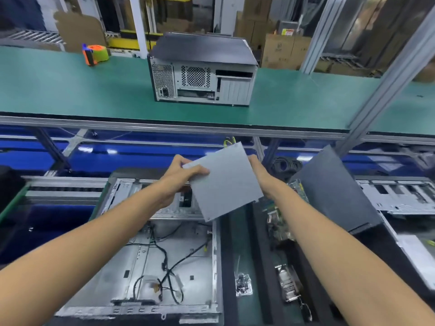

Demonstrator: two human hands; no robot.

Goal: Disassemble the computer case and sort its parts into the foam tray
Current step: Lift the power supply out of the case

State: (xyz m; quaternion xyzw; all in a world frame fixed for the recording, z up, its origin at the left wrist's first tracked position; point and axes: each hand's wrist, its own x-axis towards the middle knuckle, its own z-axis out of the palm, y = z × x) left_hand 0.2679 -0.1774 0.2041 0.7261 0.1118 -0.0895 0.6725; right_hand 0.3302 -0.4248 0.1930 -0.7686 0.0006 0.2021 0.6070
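Gripping grey metal plate (226, 182) at opposite edges w/ left hand (181, 175) & right hand (260, 177), fingers curled round; plate held over open case (146, 267). Slip risk: thin edge grip, plate could be dropped onto cables (169, 274).

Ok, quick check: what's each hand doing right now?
Left hand: grips the left edge of the grey metal plate, thumb on top.
Right hand: holds the plate's right edge, fingers mostly hidden behind it.

Grey metal plate (224, 182) between both hands
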